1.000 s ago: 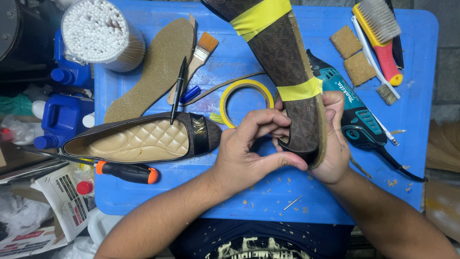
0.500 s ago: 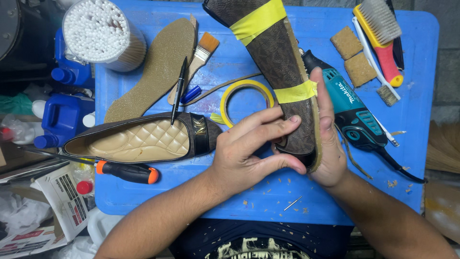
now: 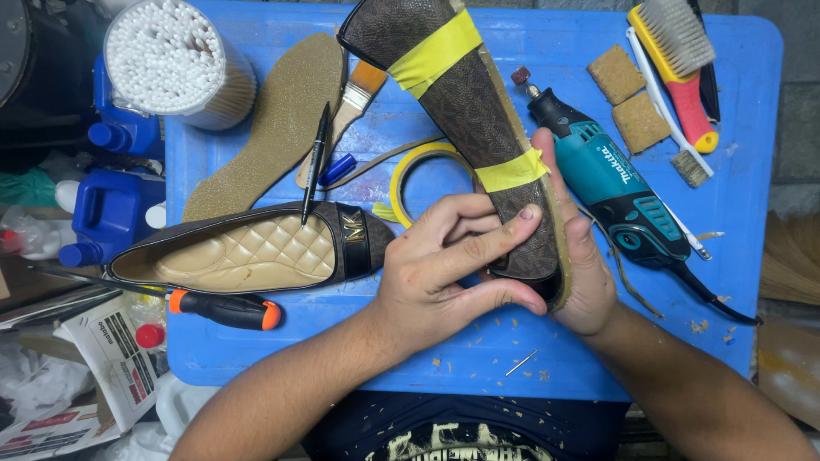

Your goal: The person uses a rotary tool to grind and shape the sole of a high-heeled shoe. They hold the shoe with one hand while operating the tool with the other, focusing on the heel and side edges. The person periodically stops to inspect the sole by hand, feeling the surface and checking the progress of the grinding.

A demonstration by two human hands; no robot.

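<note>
A brown patterned flat shoe, wrapped with two bands of yellow tape, lies tilted across the blue table. My left hand presses its fingers flat on the shoe's near end. My right hand cups that same end from the right, thumb up along the sole edge. A roll of yellow tape lies just left of the shoe. A second matching flat shoe with a quilted tan insole rests on the table to the left.
A teal rotary tool lies right of the held shoe. A tan insole, paintbrush, black pen, orange-handled screwdriver, cotton swab tub, sanding blocks and brushes surround it. Blue bottles stand off the left edge.
My left hand's fingers have spread and flattened over the shoe's near end, and the shoe has shifted slightly toward me and to the right.
</note>
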